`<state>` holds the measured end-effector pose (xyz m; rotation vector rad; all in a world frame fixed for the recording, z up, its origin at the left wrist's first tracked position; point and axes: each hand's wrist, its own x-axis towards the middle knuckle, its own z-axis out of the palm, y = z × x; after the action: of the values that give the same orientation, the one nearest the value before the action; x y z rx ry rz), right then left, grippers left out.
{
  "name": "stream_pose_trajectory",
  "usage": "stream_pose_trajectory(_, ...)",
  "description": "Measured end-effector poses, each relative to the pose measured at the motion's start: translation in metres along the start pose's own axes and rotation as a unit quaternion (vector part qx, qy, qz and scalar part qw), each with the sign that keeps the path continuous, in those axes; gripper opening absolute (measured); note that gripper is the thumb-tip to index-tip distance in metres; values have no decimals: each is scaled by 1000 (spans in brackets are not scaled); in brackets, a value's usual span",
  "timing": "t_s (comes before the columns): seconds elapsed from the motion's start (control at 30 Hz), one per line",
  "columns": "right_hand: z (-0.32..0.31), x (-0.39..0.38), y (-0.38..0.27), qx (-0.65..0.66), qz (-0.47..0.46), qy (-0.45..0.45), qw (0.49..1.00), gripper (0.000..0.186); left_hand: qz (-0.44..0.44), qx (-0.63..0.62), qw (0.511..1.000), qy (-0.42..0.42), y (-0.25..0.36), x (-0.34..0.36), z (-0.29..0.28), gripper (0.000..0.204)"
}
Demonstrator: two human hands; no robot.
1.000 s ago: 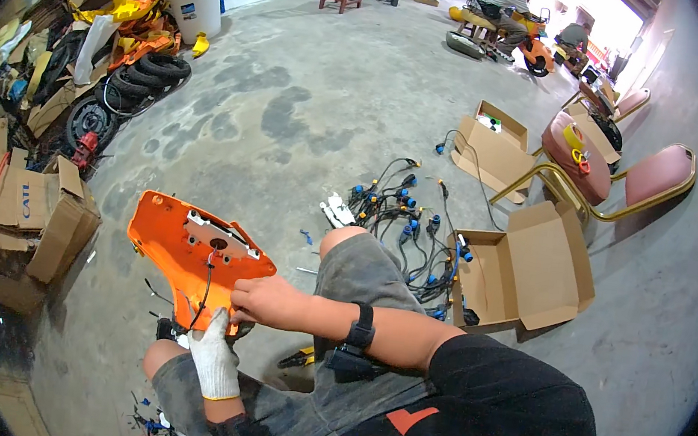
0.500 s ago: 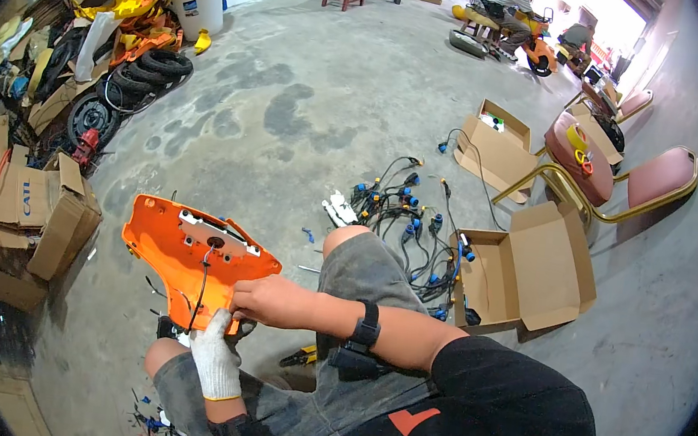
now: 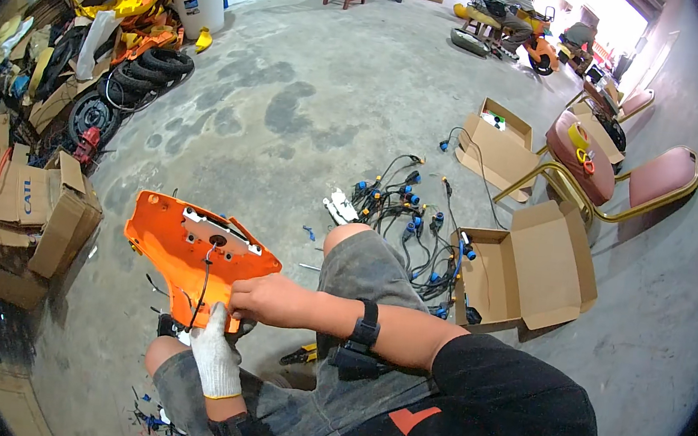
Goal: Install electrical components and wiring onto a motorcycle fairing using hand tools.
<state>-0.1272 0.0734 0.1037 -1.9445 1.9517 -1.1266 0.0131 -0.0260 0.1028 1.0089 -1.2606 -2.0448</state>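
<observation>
An orange plastic shell (image 3: 169,249), hollow side up, is held above my lap at the lower left. A white plate (image 3: 222,232) is fixed along its far inner side. From the plate's round hole a black cable (image 3: 201,292) runs down to the near end. My left hand (image 3: 215,353), in a white glove, grips that near end with the thumb on top. My bare right hand (image 3: 258,298) is closed at the shell's near right edge, fingers bent and pressed together. Whatever is between those fingers is hidden.
Black cables with blue connectors (image 3: 407,199) lie on the floor ahead, beside an open cardboard box (image 3: 489,277). A pink chair (image 3: 580,158) stands at right. Tires (image 3: 137,78) and cartons (image 3: 28,199) line the left. Yellow-handled pliers (image 3: 299,355) lie by my legs. People sit far back.
The orange shell has tipped very slightly, its near end rising a little with my left hand. My right hand stays at the same edge.
</observation>
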Motion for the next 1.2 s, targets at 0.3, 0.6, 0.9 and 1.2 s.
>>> stream_pose_trajectory(0.3,0,3,-4,-42,39,-34,998,26,30,23,999,25,-9,6,-4,27)
stream_pose_trajectory(0.6,4,-4,2,-41,78,-21,996,31,24,11,1000,10,0,-5,6,27)
stream_pose_trajectory(0.9,1,-3,6,11,3,-16,1000,18,0,16,1000,-5,2,-3,1,25)
stream_pose_trajectory(1.2,7,2,-1,-67,34,-30,997,28,25,6,1000,15,-12,10,-8,27)
